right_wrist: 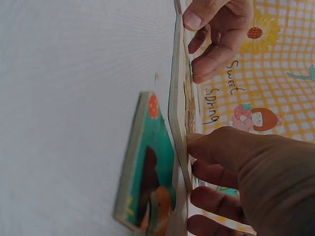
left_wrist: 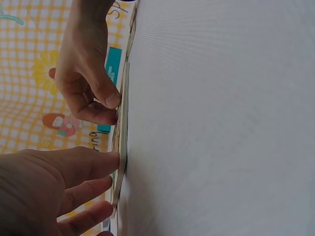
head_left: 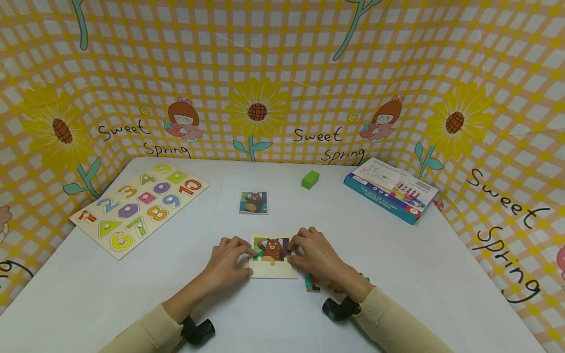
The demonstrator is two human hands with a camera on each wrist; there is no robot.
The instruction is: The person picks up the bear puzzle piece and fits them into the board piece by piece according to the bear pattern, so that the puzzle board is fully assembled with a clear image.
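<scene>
A pale puzzle board [head_left: 273,271] lies in front of me, its upper part covered by joined puzzle pieces [head_left: 272,248] showing a brown bear; the lower part is bare wood. My left hand [head_left: 229,260] rests at the board's left side, thumb and forefinger spread, fingertips touching the edge. At the right side, my right hand [head_left: 315,255] pinches the end puzzle piece with thumb and forefinger. In the left wrist view, its fingertips meet low over the board. Loose puzzle pieces [head_left: 312,284] lie beneath the right wrist, partly hidden; one green piece [right_wrist: 160,162] shows in the right wrist view.
Behind the board sits a small stack of bear picture cards [head_left: 253,202]. A wooden number-and-shape board [head_left: 140,208] is at the left, a green block [head_left: 310,179] at the back, and a teal-edged box [head_left: 390,189] at the right. Checked cloth [head_left: 282,63] walls enclose the white table.
</scene>
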